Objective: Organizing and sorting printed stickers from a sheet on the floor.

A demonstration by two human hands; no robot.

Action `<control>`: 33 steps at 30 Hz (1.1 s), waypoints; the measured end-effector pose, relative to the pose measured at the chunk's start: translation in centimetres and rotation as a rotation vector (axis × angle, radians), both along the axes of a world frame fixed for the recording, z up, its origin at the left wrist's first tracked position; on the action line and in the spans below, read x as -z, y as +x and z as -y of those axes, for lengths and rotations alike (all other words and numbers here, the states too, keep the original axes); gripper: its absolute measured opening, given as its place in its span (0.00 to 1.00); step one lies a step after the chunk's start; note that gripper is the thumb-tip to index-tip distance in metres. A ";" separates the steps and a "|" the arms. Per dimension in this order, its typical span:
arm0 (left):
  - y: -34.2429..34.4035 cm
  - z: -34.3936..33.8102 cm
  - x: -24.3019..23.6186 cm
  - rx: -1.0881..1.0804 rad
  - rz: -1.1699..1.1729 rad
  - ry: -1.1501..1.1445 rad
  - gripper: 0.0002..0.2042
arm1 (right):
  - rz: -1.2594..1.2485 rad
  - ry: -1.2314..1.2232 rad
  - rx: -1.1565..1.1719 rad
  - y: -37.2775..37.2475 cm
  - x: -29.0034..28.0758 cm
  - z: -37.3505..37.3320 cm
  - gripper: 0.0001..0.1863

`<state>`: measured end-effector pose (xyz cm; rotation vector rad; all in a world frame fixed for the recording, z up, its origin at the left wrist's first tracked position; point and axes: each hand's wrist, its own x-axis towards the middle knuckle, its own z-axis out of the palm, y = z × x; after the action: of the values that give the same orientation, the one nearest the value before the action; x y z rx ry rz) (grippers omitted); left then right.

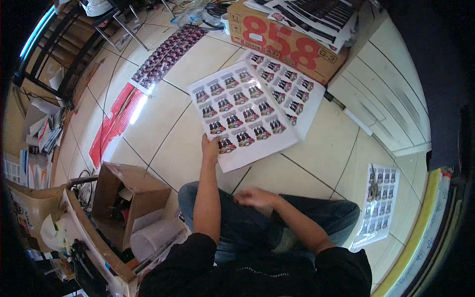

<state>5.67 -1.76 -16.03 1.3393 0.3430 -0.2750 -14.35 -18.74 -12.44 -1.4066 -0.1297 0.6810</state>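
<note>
Sticker sheet (242,116) sits at frame centre, held at its lower left corner by the left hand (211,147). I see the thumb lying on the printed face with the fingers tucked beneath, so the hand is closed in a pinch on that corner; the rest of the sheet rests on the tiled floor (168,123). Holding by a corner keeps the printed rows uncovered, which I judge to be the reason for the grip.

A second sheet (292,91) lies partly under the first, toward upper right, its near edge overlapped. It butts against the cardboard box (282,42) at top centre, which carries a stack of further printed sheets (316,17).

The right hand (255,197) rests low in frame on the jeans at the knee (237,222), fingers loosely curled and holding nothing that I can make out.

A third sheet (378,203) lies apart at lower right, near the white cabinet (391,99). At lower left stands an open carton (131,200) with clutter inside. Red strips (116,123) lie on the floor at left, clear of the work.
</note>
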 end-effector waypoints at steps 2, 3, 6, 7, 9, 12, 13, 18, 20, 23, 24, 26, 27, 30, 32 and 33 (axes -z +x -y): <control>-0.6 -1.7 2.6 0.053 0.070 0.034 0.29 | 0.048 -0.204 -0.130 -4.4 -0.1 3.9 0.17; -1.0 -2.2 3.5 0.178 0.003 0.191 0.31 | -0.058 -0.261 -0.032 -5.6 0.5 6.1 0.20; -1.6 -1.4 4.3 0.358 -0.028 0.373 0.33 | -0.190 -0.625 0.788 -8.2 2.5 13.1 0.21; -2.3 -0.5 4.5 0.403 -0.031 0.398 0.34 | -0.131 -0.800 0.835 -8.8 3.5 14.1 0.27; -3.1 1.0 3.5 0.423 -0.046 0.369 0.33 | -0.011 -0.753 0.839 -9.4 5.2 15.1 0.31; -4.9 2.1 0.5 0.504 0.063 0.128 0.22 | -0.327 -0.412 0.904 -9.3 6.6 15.1 0.32; -5.4 2.1 -0.8 0.498 0.068 0.136 0.22 | -0.308 -0.443 0.917 -9.2 6.7 15.2 0.32; -7.2 1.1 -8.1 0.489 0.342 -0.023 0.19 | -0.348 -0.092 0.890 -8.8 4.4 15.5 0.30; -7.6 0.3 -9.7 0.433 0.403 -0.132 0.20 | -0.351 0.108 0.917 -8.9 3.1 15.1 0.28; -7.8 -0.8 -9.3 0.347 0.423 -0.038 0.22 | -0.135 0.319 0.794 -8.6 1.9 14.8 0.29; -7.5 -0.8 -8.4 0.323 0.349 -0.023 0.24 | -0.068 0.218 0.789 -8.1 1.8 15.0 0.31; -6.8 0.0 -5.6 0.298 0.197 0.121 0.24 | -0.074 -0.180 0.832 -6.9 2.3 15.1 0.31; -6.7 0.4 -4.0 0.289 0.096 0.232 0.25 | -0.070 -0.539 0.893 -6.5 2.7 15.2 0.31; -6.4 1.5 -0.2 0.298 0.192 0.708 0.24 | 0.150 -0.714 0.848 -6.0 4.2 15.3 0.29; -6.1 1.3 0.9 0.229 0.247 0.588 0.24 | 0.283 -0.728 0.824 -6.0 4.6 15.7 0.30; -6.1 1.3 1.2 0.204 0.246 0.470 0.24 | 0.272 -0.741 0.793 -5.8 4.7 16.0 0.30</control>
<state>-0.41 -3.04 -17.25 1.8555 0.0616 -0.2016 -20.17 -34.75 -17.15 -2.0622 0.4993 -0.1649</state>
